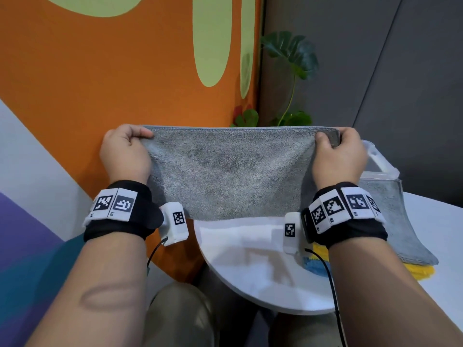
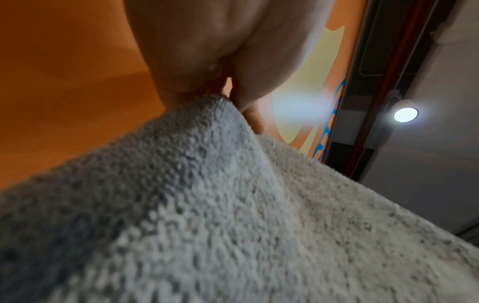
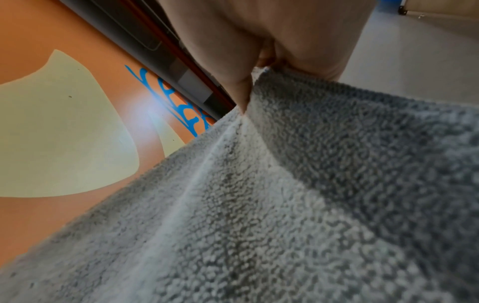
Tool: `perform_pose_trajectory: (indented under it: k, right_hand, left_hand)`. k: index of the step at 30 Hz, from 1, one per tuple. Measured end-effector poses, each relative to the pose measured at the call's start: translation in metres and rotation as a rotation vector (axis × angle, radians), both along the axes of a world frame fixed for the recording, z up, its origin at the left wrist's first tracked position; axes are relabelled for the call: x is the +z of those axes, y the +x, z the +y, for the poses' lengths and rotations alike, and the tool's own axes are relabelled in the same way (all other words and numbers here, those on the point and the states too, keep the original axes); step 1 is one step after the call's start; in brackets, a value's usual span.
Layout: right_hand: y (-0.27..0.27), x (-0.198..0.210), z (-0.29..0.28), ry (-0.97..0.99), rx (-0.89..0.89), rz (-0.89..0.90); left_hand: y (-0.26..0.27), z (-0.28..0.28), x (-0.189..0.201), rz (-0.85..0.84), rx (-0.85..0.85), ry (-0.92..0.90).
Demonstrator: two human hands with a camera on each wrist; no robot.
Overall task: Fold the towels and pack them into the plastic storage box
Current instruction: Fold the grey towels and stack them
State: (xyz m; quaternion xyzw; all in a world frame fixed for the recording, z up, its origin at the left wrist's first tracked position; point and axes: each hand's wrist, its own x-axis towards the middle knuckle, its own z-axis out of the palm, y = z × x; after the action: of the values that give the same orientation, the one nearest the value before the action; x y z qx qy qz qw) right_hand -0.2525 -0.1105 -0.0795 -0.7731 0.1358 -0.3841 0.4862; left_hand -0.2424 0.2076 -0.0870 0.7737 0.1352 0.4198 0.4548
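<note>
Grey terry towel (image 1: 225, 171) stretched flat above white round table (image 1: 263, 284), top corners pinched by left hand (image 1: 125, 154) at 9 o'clock, right hand (image 1: 338, 156) at 3 o'clock. Left wrist: fingers (image 2: 249, 110) gripping nubby pile. Right wrist: thumb (image 3: 241, 92) clamped on creased corner.

indoor staged demo room, likely office.
orange mural wall (image 1: 100, 71), grey panels (image 1: 375, 71), potted plant (image 1: 290, 53), white table (image 1: 263, 279).

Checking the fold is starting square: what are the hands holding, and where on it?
A grey towel, held up: left hand pinches its top left corner, right hand its top right.
</note>
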Motion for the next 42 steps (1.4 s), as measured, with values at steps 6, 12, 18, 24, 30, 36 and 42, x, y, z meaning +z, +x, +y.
perform_pose_trajectory:
  k: [6, 12, 18, 24, 30, 36, 42]
  right_hand:
    - [0.001, -0.002, 0.005, -0.030, 0.076, 0.208]
    - [-0.003, -0.006, 0.026, -0.089, 0.184, 0.308]
    - [-0.015, -0.010, 0.054, -0.039, 0.361, 0.252]
    - [-0.015, -0.012, 0.066, 0.012, 0.412, 0.255]
    - [-0.015, -0.008, 0.066, -0.058, 0.484, 0.242]
    - [-0.017, -0.006, 0.066, -0.149, 0.517, 0.206]
    - [-0.021, -0.011, 0.073, -0.292, 0.581, 0.191]
  left_hand:
    - [-0.001, -0.017, -0.001, 0.205, -0.093, 0.000]
    - [-0.002, -0.054, -0.005, 0.287, -0.337, -0.023]
    - [-0.016, -0.100, 0.001, 0.266, -0.577, -0.012]
    - [-0.025, -0.124, 0.006, 0.278, -0.659, -0.030]
    - [-0.027, -0.128, 0.009, 0.298, -0.644, -0.059]
    - [-0.032, -0.127, 0.015, 0.315, -0.676, -0.083]
    - [-0.031, -0.121, 0.020, 0.333, -0.729, -0.082]
